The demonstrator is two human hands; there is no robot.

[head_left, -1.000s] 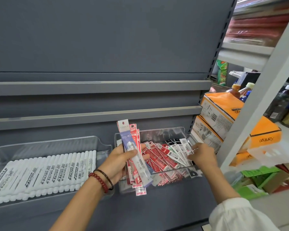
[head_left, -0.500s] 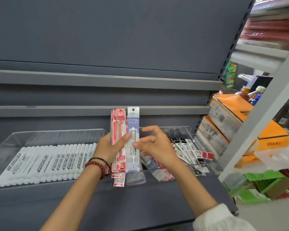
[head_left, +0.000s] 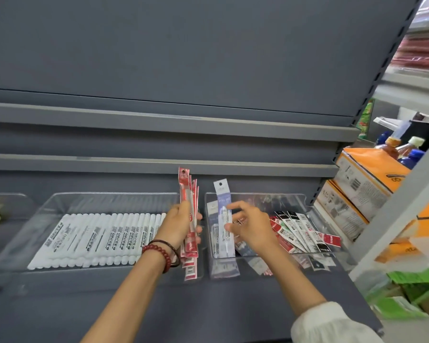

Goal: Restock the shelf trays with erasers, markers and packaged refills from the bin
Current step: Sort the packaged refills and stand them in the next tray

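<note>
Left hand grip: left hand (head_left: 181, 226) curled tight round a bundle of red refill packs (head_left: 186, 191). Bundle upright, hang-hole ends up, over the gap between the two trays.
Right hand grip: right hand (head_left: 252, 229) pinches one blue-white refill pack (head_left: 224, 214) between thumb and forefinger. Other fingers loosely bent.
Pack position: blue-white refill pack upright, lower end inside the left end of the right tray (head_left: 295, 195), just beside a like pack standing there.
Right tray contents: loose refill packs (head_left: 300, 231) in red, black and white, lying fanned toward the right end.
Left tray (head_left: 109, 200): clear, holds a row of white markers (head_left: 97, 233) lying side by side.
Shelf (head_left: 208, 305): grey, carries both trays next to each other.
Left wrist: red bead bracelet (head_left: 159, 253) with a thin dark band beside it.
Right of shelf: orange boxes (head_left: 364, 174) stacked, bottles (head_left: 394, 144) behind them.
Far left: edge of a third tray, contents too small to tell.
</note>
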